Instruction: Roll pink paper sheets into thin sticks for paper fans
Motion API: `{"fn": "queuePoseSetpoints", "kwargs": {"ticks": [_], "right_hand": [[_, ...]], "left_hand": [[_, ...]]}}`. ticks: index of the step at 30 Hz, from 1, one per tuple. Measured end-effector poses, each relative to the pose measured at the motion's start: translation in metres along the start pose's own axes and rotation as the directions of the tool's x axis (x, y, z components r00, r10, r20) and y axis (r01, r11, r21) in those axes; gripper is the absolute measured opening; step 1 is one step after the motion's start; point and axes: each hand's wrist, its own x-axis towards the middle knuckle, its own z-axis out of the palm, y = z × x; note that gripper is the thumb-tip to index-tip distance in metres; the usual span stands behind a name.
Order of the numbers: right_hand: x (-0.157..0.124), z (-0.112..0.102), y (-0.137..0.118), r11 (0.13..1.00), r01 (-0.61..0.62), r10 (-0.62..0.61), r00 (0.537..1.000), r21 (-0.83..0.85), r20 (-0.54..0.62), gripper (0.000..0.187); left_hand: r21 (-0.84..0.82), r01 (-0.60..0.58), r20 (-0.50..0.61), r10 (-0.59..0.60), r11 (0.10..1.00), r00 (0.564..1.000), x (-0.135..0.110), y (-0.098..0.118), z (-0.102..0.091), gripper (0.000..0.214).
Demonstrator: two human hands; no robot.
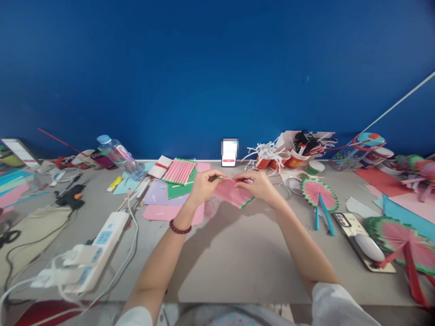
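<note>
At the bottom edge of the frame, both sleeves (335,299) are cut off. Lower left: a power strip (110,231) lies on the table (217,267); plugs (83,255) and cables cover its near end. Lower right: the frame edge cuts off a red-handled fan (390,233). Beside it, a mouse (369,246) rests on a phone (345,222), hiding part of its back.

Centre of the frame: the pink sheet (234,194), green along its lower right edge, is held between the hands. The left hand (204,186) pinches its upper left part, thumb against fingers; a bracelet (180,227) encircles the wrist. The right hand (258,184) pinches the upper right part likewise. Some fingertips are concealed, so the exact contact points cannot be confirmed.

Right of centre: a blue-handled fan (319,194) lies flat. Left of centre: pleated paper (180,171) partly covers a green sheet (181,190).

Farther back, upper left of centre, a bottle (118,154) stands tilted; its label is illegible. Right of centre, white strips (267,151) overhang the cups (295,160), whose contents overlap indistinctly. Centre rear: an upright phone (229,154) stands before the wall (217,81); its screen is partly pixelated.
</note>
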Motion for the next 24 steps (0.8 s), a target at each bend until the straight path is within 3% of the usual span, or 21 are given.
{"fn": "queuePoseSetpoints", "kwargs": {"ticks": [5,18,24], "right_hand": [[0.0,0.0,0.0,0.999,-0.045,0.045,0.999,0.008,-0.015,0.01],[0.0,0.007,0.006,0.996,0.055,-0.06,0.996,-0.068,-0.072,0.016],[-0.001,0.011,0.002,0.998,0.006,-0.01,0.997,-0.056,-0.072,0.016]], "left_hand": [[-0.04,0.015,0.004,-0.015,0.999,1.0,0.0,-0.002,0.001,0.019],[-0.039,0.064,-0.027,-0.065,0.997,0.998,0.0,0.005,0.002,0.022],[-0.103,0.131,0.056,-0.126,0.986,0.99,0.0,0.007,0.001,0.029]]}}
